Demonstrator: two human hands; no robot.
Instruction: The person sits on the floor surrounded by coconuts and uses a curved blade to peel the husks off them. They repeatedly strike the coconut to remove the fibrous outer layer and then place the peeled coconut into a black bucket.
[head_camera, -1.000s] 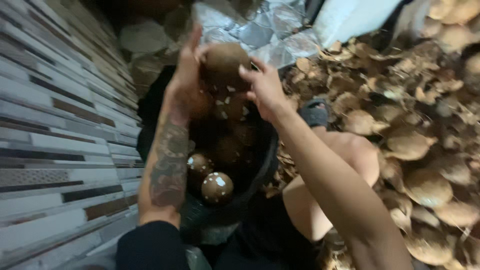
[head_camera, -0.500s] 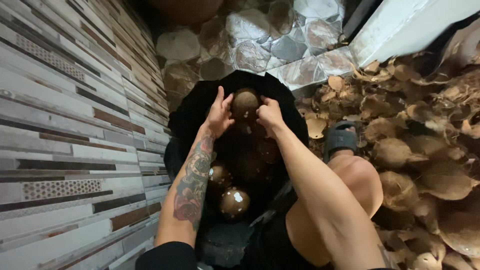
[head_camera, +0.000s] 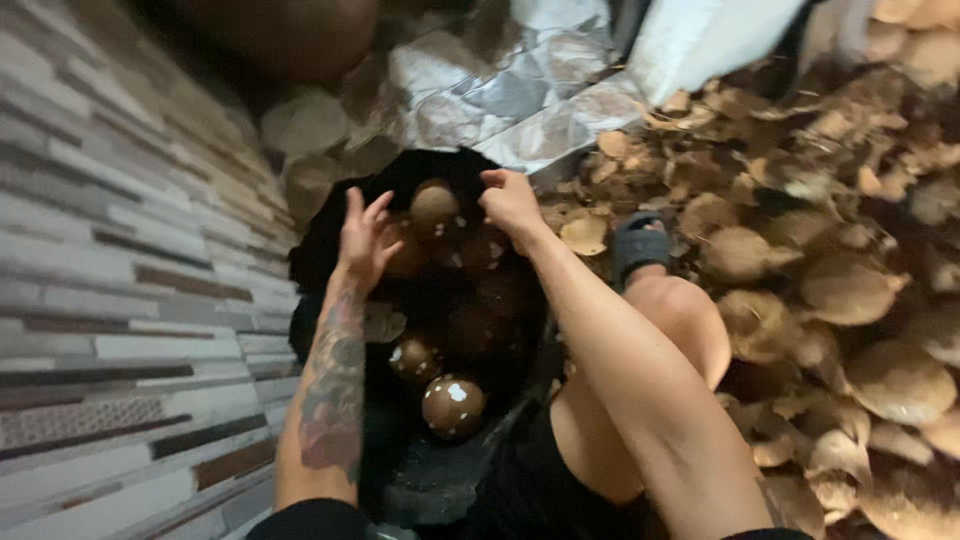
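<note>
While both hands hover over the black tub (head_camera: 330, 230), the person seems to be setting a husked coconut (head_camera: 436, 205) onto the pile inside. Left hand (head_camera: 366, 236) is spread, fingers splayed, beside it; right hand (head_camera: 510, 203) curls loosely, holding nothing visible. Next calls for steadying the round, brown, white-flecked nut so it does not roll.

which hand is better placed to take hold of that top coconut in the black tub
Left, probably. The left hand is spread open beside the top coconut, its fingers nearly touching it. The right hand is curled just past its other side.
</note>
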